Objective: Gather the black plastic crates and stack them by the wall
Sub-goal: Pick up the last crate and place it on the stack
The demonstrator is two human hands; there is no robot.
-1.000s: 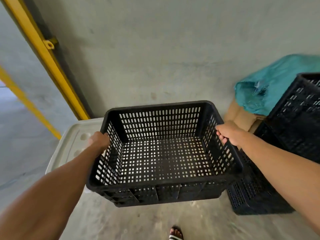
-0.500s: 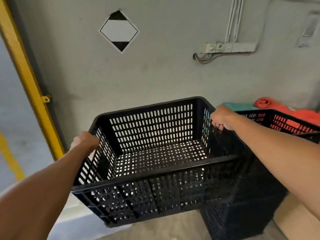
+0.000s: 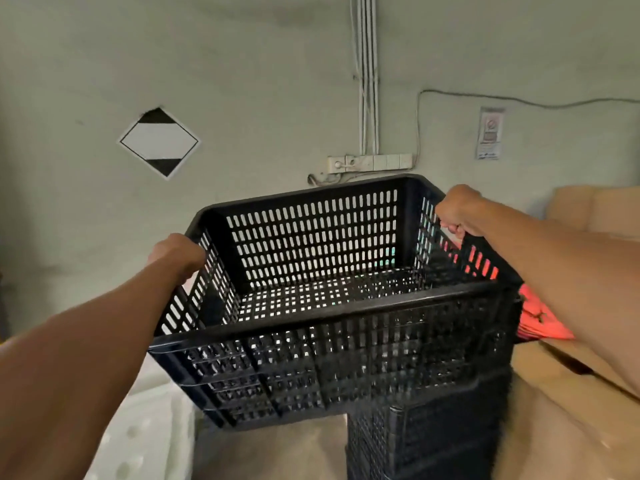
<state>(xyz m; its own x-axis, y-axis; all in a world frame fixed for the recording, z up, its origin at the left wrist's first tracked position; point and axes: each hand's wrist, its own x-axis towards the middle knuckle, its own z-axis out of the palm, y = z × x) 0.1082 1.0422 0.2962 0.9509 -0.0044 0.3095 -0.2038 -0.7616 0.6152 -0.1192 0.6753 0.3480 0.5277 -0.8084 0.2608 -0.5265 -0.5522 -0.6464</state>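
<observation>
We hold one black crate raised in front of us, facing the wall. Our left hand is closed over the rim of its left short side, and our right hand is closed over the rim of its right short side, fingers curled under the edge. The crate is empty and roughly level, its near side slightly lower. Below it and to the right stands a stack of black crates close to the wall; we cannot tell how many it contains. The held crate overlaps the stack's top in view, offset to the left; whether they touch is unclear. We judge that gathering is partly complete: this crate remains to be aligned and seated on the stack. Cardboard boxes, a red item and a white foam lid lie around the stack.
</observation>
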